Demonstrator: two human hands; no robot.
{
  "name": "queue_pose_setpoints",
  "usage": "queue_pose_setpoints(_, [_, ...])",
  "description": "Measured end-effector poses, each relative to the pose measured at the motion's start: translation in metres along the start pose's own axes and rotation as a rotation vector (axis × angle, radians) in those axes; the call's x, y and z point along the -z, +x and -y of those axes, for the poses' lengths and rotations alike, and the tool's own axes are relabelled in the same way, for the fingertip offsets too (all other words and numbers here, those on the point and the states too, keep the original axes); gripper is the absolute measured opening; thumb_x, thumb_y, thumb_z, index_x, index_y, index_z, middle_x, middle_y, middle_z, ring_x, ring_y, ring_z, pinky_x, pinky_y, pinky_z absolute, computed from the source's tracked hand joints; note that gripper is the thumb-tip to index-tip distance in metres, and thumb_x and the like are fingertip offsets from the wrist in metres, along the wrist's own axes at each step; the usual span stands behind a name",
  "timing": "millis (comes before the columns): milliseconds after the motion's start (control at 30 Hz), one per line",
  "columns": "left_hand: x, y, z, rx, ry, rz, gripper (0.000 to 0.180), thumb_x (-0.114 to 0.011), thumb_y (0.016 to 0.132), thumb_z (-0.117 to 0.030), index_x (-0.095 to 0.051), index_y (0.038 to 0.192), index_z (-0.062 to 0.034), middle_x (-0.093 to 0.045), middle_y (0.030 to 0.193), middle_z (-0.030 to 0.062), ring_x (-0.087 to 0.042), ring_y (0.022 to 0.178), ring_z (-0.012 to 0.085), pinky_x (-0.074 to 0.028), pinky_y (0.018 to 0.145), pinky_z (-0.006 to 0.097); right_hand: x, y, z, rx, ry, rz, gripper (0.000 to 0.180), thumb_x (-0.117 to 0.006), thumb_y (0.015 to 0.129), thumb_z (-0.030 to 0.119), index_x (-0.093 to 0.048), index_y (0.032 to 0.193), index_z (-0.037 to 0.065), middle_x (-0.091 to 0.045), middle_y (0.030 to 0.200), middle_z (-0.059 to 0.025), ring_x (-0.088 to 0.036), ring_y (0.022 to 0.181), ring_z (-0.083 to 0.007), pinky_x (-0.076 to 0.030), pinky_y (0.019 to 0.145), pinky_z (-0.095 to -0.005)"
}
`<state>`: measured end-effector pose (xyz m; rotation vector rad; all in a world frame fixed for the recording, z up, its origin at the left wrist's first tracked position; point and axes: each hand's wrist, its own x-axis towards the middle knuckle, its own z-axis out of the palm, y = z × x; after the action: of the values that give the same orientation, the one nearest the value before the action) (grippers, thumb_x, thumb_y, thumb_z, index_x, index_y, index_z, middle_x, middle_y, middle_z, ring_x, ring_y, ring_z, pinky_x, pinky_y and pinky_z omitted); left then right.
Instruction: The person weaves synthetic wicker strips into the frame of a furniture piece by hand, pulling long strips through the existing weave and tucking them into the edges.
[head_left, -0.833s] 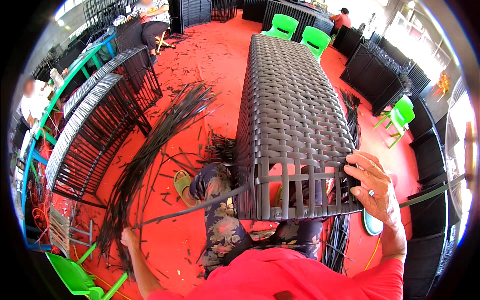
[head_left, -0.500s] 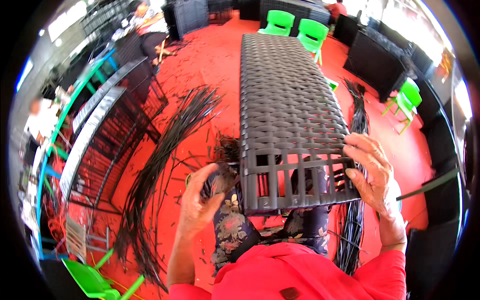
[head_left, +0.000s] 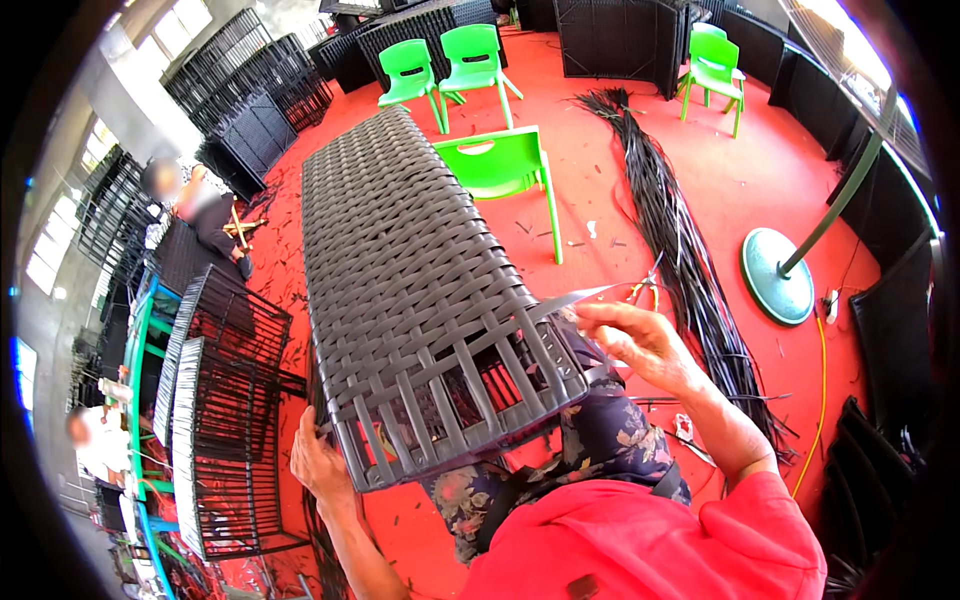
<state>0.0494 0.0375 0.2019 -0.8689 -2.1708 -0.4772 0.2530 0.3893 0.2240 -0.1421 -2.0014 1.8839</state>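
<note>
Across my lap leans a long box-shaped frame (head_left: pixel 400 230), covered in dark flat plastic weave. At its near end the upright strips stand bare, with open gaps between them. A loose flat plastic strip (head_left: pixel 575 299) juts out from the weave's right edge. My right hand (head_left: pixel 650 345) is beside that edge, fingers drawn together at the strip; the exact grip is partly hidden. At the lower left corner, my left hand (head_left: pixel 322 460) is against the frame's side. Its fingers are bent and partly hidden, and whatever they hold cannot be made out.
Bundled black strips (head_left: pixel 670 230) lie on the red floor (head_left: pixel 780 190) at right, with pliers (head_left: pixel 648 290) beside them. A green chair (head_left: pixel 490 165) stands just beyond the frame. A round stand base (head_left: pixel 777 277) is at far right, slatted frames (head_left: pixel 235 440) at left. Another person (head_left: pixel 205 205) sits far left.
The view has turned right and the woven frame now tilts leftward. My left hand has come to its side. My right hand has closed at a strip that now sticks out.
</note>
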Motion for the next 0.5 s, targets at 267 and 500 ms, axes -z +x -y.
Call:
queue_pose_setpoints(267, [0.005,-0.209,0.167,0.626,0.313,0.274,0.027,-0.050,0.083,-0.006,-0.054,0.109,-0.0110,-0.061,0.077,0.0179,-0.060,0.070,0.0355,-0.044,0.060,0.046,0.000,-0.010,0.035,0.540,-0.278,-0.007,0.023,-0.062,0.082,0.009,-0.061,0.103,0.000,-0.056,0.111,-0.0171,-0.053,0.107,-0.0312,-0.043,0.090,-0.0397])
queue_pose_setpoints(500, [-0.005,-0.159,0.091,0.695,-0.249,0.327,0.020,-0.058,0.081,-0.012,-0.057,0.094,0.0021,-0.061,0.079,0.0117,-0.058,0.080,0.0203,-0.045,0.072,0.037,-0.003,-0.006,-0.014,-0.003,0.488,0.033,0.043,-0.062,0.083,0.007,-0.045,0.122,0.004,-0.053,0.102,-0.0033,-0.053,0.090,-0.0098,-0.044,0.078,-0.0236])
